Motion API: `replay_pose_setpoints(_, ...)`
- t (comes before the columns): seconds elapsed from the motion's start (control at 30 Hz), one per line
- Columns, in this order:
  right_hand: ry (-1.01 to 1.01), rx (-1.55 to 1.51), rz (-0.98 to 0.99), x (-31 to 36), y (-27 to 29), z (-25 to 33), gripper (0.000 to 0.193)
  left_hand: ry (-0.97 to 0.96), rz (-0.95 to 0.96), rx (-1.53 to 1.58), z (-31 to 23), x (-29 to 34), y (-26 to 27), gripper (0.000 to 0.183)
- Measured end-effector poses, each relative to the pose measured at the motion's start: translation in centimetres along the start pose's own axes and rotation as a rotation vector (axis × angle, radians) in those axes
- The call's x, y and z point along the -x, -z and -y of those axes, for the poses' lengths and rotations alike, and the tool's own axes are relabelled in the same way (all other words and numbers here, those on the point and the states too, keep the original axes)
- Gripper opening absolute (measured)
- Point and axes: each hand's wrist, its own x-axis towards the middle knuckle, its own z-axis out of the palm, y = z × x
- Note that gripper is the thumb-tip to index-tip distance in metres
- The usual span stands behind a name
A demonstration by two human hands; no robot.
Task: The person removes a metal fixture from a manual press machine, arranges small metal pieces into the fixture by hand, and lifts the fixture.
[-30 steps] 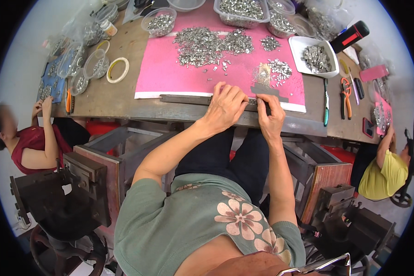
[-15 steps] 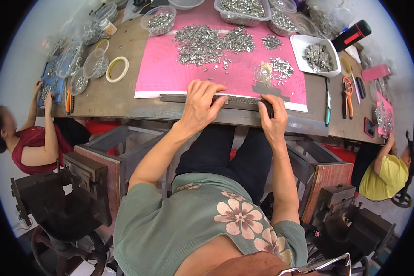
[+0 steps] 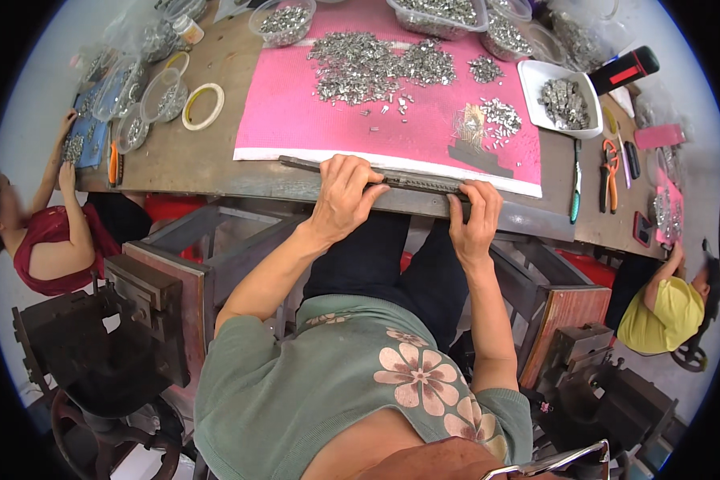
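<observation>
A long dark metal bar (image 3: 408,180) lies along the near edge of a pink mat (image 3: 392,120) on the wooden table (image 3: 200,160). My left hand (image 3: 346,196) presses on the bar's middle, fingers curled over it. My right hand (image 3: 474,216) grips the bar's right end at the table's edge. On the mat farther out lie heaps of small silver metal parts (image 3: 368,68) and a smaller pile (image 3: 500,116) with thin brass-coloured pins beside it.
A white tray of metal parts (image 3: 564,100), clear tubs (image 3: 284,20), a tape ring (image 3: 202,106), orange-handled pliers (image 3: 610,172) and a red-and-black tool (image 3: 624,70) sit around the mat. One person (image 3: 48,232) works at left, another in yellow (image 3: 664,312) at right. Heavy machines stand below.
My left hand has slid leftward along the bar, from beside the right hand toward the bar's middle. My right hand stays at the right end.
</observation>
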Motion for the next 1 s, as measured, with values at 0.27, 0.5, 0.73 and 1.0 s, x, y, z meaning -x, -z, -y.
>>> replay_pose_setpoints(0.27,-0.004,0.005,-0.005,0.0,0.0,-0.1,0.035,0.005,0.005,-0.017,0.1,0.4,-0.2,0.025)
replay_pose_setpoints(0.5,-0.04,-0.02,0.048,-1.2,0.5,0.0,0.034,-0.01,0.004,-0.01,0.2,-0.4,0.0,0.026)
replay_pose_setpoints(0.73,-0.198,-0.096,0.237,-4.3,1.2,-0.1,0.026,0.068,0.075,0.025,0.7,-1.6,0.4,0.027)
replay_pose_setpoints(1.0,-0.17,-0.007,0.307,-5.2,0.8,-0.4,0.024,0.025,0.123,-0.02,1.9,-3.6,1.2,0.041)
